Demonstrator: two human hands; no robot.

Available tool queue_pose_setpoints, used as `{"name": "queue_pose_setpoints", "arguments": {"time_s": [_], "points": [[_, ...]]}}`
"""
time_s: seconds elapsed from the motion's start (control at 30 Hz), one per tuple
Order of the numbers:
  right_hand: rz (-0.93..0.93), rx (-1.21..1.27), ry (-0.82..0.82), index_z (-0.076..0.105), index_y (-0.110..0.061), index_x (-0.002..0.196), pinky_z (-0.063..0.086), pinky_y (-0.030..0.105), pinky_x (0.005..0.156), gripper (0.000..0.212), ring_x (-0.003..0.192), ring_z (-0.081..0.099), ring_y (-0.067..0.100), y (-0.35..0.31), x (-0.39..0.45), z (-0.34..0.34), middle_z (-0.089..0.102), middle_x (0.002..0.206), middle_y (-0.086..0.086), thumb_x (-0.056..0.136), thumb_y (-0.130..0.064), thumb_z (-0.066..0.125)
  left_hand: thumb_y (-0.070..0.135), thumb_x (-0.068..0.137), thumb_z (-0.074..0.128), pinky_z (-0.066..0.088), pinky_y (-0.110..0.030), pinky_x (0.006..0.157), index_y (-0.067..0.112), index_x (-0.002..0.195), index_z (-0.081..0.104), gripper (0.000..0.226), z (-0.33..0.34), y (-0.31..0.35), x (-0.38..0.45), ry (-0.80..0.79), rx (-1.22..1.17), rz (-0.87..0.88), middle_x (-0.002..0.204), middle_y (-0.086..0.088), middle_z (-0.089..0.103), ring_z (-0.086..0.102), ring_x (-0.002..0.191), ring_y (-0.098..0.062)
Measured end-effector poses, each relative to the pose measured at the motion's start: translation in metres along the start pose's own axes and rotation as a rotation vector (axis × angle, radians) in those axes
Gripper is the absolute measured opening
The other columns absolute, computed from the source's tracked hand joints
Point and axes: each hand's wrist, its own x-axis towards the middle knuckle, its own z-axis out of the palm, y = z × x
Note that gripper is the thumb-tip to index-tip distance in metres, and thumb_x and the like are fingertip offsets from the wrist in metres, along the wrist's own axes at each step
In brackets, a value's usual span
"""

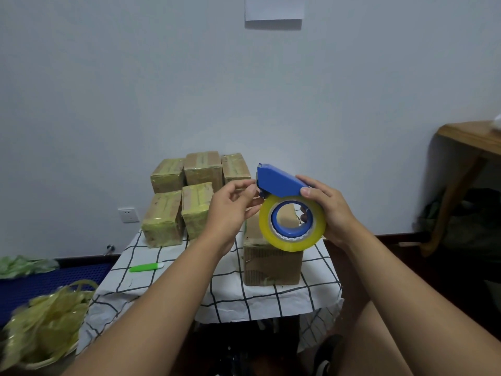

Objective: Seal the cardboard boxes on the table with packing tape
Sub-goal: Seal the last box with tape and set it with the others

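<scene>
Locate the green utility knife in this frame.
In the head view the green utility knife lies on the checked tablecloth, left of the untaped cardboard box and in front of the stack of taped boxes.

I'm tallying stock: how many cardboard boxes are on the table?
6: three taped boxes along the back, two in front of them, one untaped box below the dispenser. Others may be hidden.

The tape dispenser (280,181) at centre right is smooth blue plastic, its tape roll (292,226) glossy yellowish film. Below it, the plain box (272,263) is matt, rough cardboard. The stacked boxes (189,196) at centre left shine under wrapped tape. The tablecloth (173,283) is matt checked cloth. The side table (471,139) at right is wood.
</scene>
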Motion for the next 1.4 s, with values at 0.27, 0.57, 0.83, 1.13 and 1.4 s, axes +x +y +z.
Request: {"name": "queue_pose_setpoints", "arguments": {"time_s": [0.27, 0.57, 0.83, 1.13, 1.4], "points": [[-0.008, -0.021, -0.007, 0.062, -0.014, 0.130, 0.055, 0.029, 0.066, 0.056, 0.080, 0.069, 0.016, 0.001, 0.000, 0.002, 0.071, 0.102, -0.001, 0.079, -0.034, 0.068, 0.005, 0.100, 0.046, 0.055, -0.020, 0.078, 0.022, 0.133, 0.059, 0.040, 0.000, -0.002, -0.005, -0.033, 0.059, 0.035, 0.107, -0.002, 0.068, 0.070, 0.093, -0.011], [-0.006, -0.021, -0.022, 0.062, -0.015, 0.132, 0.054, 0.029, 0.063, 0.056, 0.083, 0.068, 0.018, 0.004, 0.000, 0.008, 0.068, 0.109, 0.005, 0.080, -0.035, 0.069, 0.032, 0.090, 0.069, 0.058, -0.028, 0.082, 0.009, 0.108, 0.061, 0.030, -0.003, 0.000, -0.001, 0.123, -0.180, -0.175, 0.106, -0.014, 0.069, 0.073, 0.092, -0.018], [-0.049, -0.102, -0.016, 0.064, -0.021, 0.130, 0.054, 0.025, 0.069, 0.069, 0.093, 0.070, 0.021, 0.002, -0.005, 0.013, 0.069, 0.115, 0.000, 0.068, -0.047, 0.075, -0.006, 0.092, 0.052, 0.059, -0.038, 0.081, -0.002, 0.108, 0.053, 0.016, -0.011, 0.008, -0.004, 0.167, -0.333, -0.314, 0.101, -0.021, 0.068, 0.073, 0.086, -0.031], [-0.120, -0.304, -0.117, 0.063, -0.033, 0.126, 0.053, 0.019, 0.076, 0.060, 0.102, 0.066, 0.006, -0.014, -0.012, 0.010, 0.065, 0.123, -0.006, 0.069, -0.040, 0.078, 0.008, 0.088, 0.069, 0.057, -0.022, 0.060, 0.002, 0.093, 0.070, 0.008, -0.035, 0.010, -0.002, 0.029, -0.146, -0.516, 0.079, -0.008, 0.075, 0.070, 0.081, -0.018], [-0.095, -0.535, -0.224, 0.062, -0.041, 0.125, 0.052, 0.012, 0.077, 0.059, 0.103, 0.061, -0.005, -0.031, -0.013, 0.000, 0.060, 0.125, -0.016, 0.068, -0.045, 0.078, -0.004, 0.092, 0.059, 0.055, -0.019, 0.054, 0.004, 0.090, 0.066, 0.011, -0.040, 0.004, 0.013, 0.055, 0.126, -0.433, 0.070, -0.010, 0.071, 0.067, 0.060, -0.012]]}}
